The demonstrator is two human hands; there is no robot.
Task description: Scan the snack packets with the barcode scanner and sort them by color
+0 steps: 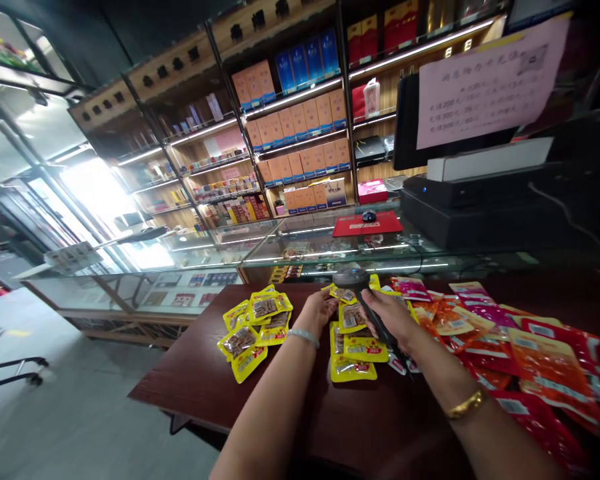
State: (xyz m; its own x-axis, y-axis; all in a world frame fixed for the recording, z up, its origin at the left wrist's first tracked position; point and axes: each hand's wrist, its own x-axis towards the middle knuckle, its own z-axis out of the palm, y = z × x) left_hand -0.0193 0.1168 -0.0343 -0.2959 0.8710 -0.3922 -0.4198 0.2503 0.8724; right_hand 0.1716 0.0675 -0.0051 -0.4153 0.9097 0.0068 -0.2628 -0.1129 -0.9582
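Observation:
My right hand (391, 315) is wrapped round the handle of a dark barcode scanner (351, 277), whose head points left over the yellow packets. My left hand (321, 311) has its fingers closed at the edge of a small yellow snack packet (344, 294), just under the scanner head. Below both hands lies a stack of yellow snack packets (354, 368) with clear windows and brown contents. To the left of my left hand is a separate pile of the same yellow packets (250, 328).
Many red, orange and pink snack packets (545, 353) cover the right of the dark wooden table (180, 387). Behind it stands a glass display counter (305, 243) with a mouse (369, 216) on a red mat. A monitor bearing a pink paper sign (490, 80) rises at back right.

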